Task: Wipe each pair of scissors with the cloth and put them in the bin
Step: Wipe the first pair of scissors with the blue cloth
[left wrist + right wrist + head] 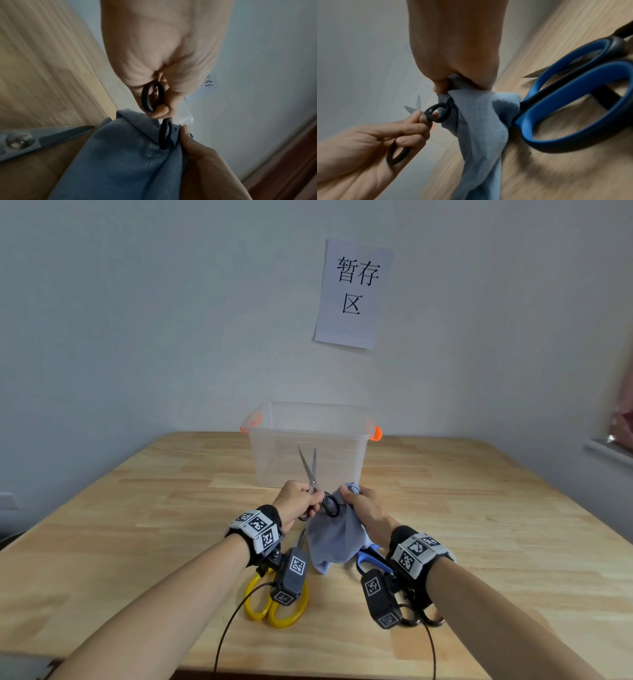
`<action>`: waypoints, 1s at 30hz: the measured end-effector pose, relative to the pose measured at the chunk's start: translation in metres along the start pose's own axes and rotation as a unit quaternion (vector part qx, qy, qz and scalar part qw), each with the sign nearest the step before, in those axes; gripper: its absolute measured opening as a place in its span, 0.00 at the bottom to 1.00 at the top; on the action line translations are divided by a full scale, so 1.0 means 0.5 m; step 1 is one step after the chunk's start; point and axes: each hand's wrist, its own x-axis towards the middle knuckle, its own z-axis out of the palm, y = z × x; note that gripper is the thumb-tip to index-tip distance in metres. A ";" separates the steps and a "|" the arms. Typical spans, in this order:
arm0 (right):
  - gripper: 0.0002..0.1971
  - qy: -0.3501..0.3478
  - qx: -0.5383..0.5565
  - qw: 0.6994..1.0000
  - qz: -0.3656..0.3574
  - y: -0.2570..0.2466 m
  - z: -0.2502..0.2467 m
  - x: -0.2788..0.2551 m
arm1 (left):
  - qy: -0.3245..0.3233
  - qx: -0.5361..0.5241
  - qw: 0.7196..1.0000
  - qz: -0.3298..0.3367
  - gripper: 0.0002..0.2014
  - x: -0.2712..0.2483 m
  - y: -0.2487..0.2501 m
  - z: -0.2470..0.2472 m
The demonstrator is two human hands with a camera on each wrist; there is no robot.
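Note:
My left hand (301, 501) grips small black-handled scissors (310, 474) near the pivot, blades slightly apart and pointing up in front of the bin (308, 440). One black handle ring (439, 113) lies against the blue-grey cloth (334, 535), which my right hand (363, 505) pinches at its top; the rest of the cloth hangs down to the table. In the left wrist view both rings (152, 98) show below my fingers, with the cloth (120, 155) underneath. The clear plastic bin with orange handles stands behind and looks empty.
On the wooden table (137, 508), yellow-handled scissors (274, 604) lie under my left wrist. Blue-handled scissors (573, 101) lie under my right wrist, with a black-handled pair (428, 616) nearer the front edge. A paper sign (352, 296) hangs on the wall.

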 end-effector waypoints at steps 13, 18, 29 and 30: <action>0.18 0.001 0.005 0.999 0.039 -0.040 -0.012 -0.007 | 0.070 0.035 0.996 0.047 0.25 -0.015 -0.010 -0.018; 0.11 0.051 0.000 0.997 0.062 -0.054 -0.029 -0.007 | 0.108 0.088 0.988 0.062 0.23 -0.025 0.000 -0.018; 0.11 0.176 -0.042 0.983 0.023 -0.079 -0.021 -0.004 | 0.084 0.291 0.947 0.107 0.23 -0.033 0.020 -0.011; 0.10 0.200 -0.053 0.978 0.004 -0.079 -0.025 0.000 | 0.084 0.311 0.940 0.112 0.23 -0.033 0.021 -0.011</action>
